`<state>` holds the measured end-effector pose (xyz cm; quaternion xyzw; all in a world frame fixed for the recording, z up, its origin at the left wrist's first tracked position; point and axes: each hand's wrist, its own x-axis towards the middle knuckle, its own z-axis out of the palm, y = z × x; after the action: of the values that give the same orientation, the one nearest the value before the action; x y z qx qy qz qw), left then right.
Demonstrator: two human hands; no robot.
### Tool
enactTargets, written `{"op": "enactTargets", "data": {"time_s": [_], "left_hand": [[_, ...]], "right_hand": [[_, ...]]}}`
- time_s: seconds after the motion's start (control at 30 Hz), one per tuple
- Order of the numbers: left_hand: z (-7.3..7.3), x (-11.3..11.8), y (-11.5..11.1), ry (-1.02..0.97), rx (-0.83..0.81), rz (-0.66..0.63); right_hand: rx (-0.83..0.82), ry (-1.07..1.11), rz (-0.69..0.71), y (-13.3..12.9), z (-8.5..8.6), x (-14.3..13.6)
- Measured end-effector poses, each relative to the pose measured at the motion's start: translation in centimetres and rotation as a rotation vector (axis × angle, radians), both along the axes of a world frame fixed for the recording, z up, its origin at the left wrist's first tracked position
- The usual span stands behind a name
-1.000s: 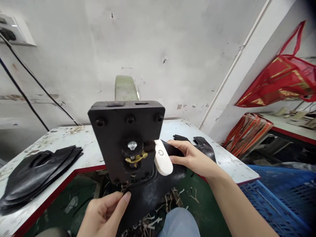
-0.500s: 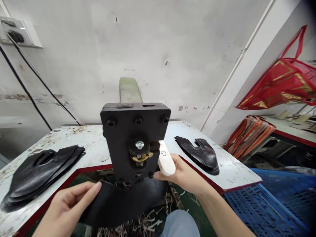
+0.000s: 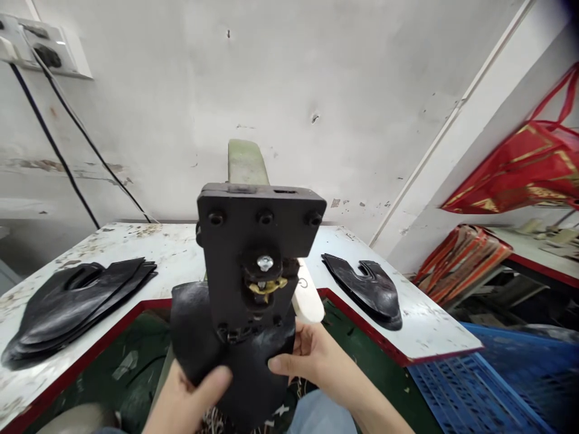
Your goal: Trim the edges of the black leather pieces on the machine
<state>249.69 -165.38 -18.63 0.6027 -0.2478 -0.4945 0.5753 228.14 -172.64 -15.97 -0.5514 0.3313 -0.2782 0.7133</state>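
Observation:
A black machine head (image 3: 257, 253) with bolts and a brass part stands in front of me on a pale green arm (image 3: 245, 161). Under it I hold a black leather piece (image 3: 235, 361) with both hands. My left hand (image 3: 190, 401) grips its lower left edge with the thumb on top. My right hand (image 3: 312, 355) grips its right edge just below a white handle (image 3: 310, 298) with a power symbol. The piece's upper part is hidden behind the machine head.
A stack of black leather pieces (image 3: 67, 307) lies on the white table (image 3: 136, 253) at left, a smaller stack (image 3: 366, 286) on its right wing. A blue crate (image 3: 497, 386) stands at lower right; red bags (image 3: 520, 175) hang beyond. Cables run down the wall at left.
The leather piece has been turned under the machine head from lying wide to standing upright. Both hands shifted toward the centre, the left rising onto the piece, the right dropping below the white handle.

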Motion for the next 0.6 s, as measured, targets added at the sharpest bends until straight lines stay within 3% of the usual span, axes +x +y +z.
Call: {"op": "enactTargets", "data": {"time_s": [0.1, 0.27, 0.33, 0.43, 0.6], "left_hand": [[0.4, -2.2, 0.3, -0.067, 0.013, 0.013], [2.5, -2.9, -0.2, -0.262, -0.179, 0.016], [2.9, -2.7, -0.2, -0.302, -0.178, 0.012], [3.2, -1.8, 0.2, -0.218, -0.033, 0.018], [3.5, 1.7, 0.5, -0.107, 0.034, -0.200]], "right_hand": [[-0.081, -0.066, -0.015, -1.0, 1.3, 0.2], [-0.227, -0.133, -0.253, -4.1, 3.4, 1.4], [-0.238, -0.145, -0.273, -5.0, 3.8, 1.7], [-0.251, -0.145, -0.296, -5.2, 3.8, 1.7], [-0.259, -0.100, -0.267, -3.5, 2.9, 0.6]]}}
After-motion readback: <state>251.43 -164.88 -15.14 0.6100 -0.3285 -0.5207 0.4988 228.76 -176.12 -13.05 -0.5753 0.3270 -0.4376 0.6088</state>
